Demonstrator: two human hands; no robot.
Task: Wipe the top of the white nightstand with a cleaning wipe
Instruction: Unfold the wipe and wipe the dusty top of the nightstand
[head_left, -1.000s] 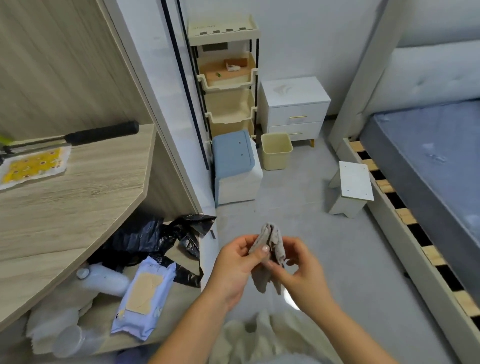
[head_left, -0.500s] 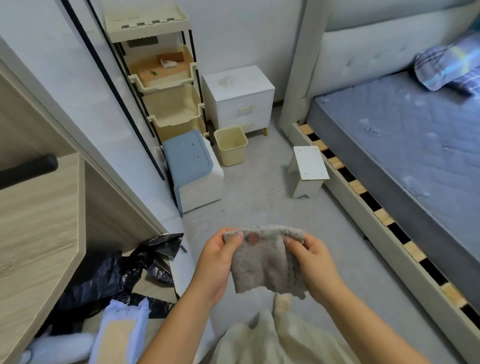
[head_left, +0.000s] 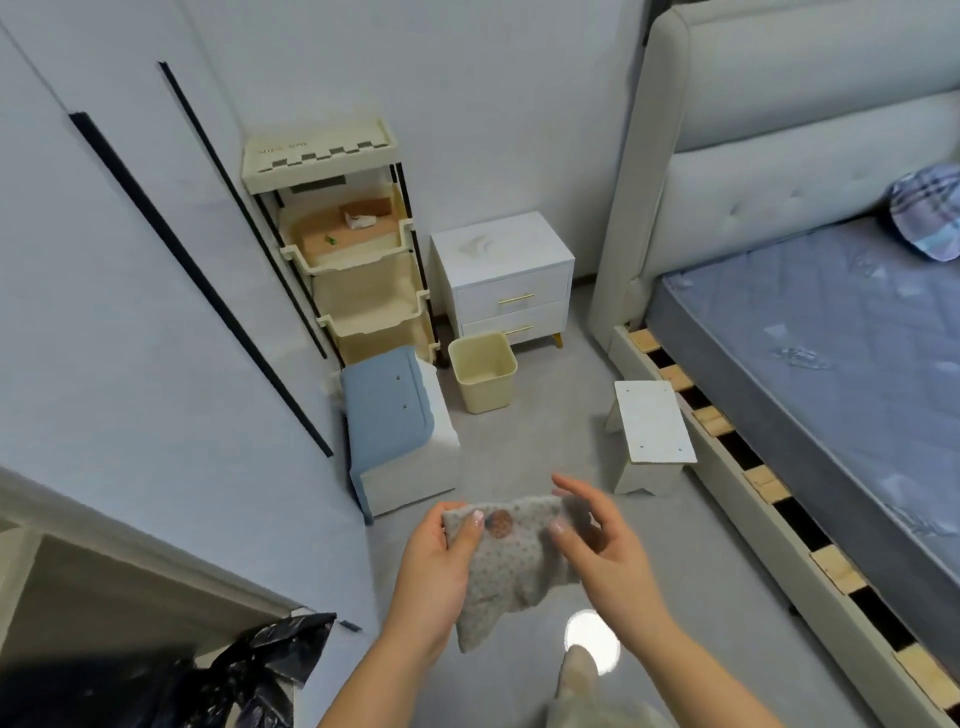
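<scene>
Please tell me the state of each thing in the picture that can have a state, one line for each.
Grey dotted cleaning wipe: unfolded, held in the air.
Left hand: pinching the wipe's left corner.
Right hand: fingers spread, thumb on the wipe.
White two-drawer nightstand: drawers closed, smudge on top, not wiped yet.
Cream plastic bin: upright, appears empty.
Small white stool: upright.

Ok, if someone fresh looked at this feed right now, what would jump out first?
Probably the grey spotted wipe stretched between the left hand and right hand, low in the middle of the view. Beyond it, the white nightstand stands against the far wall with a smudge on its top, between the cream shelf rack and the bed.
</scene>
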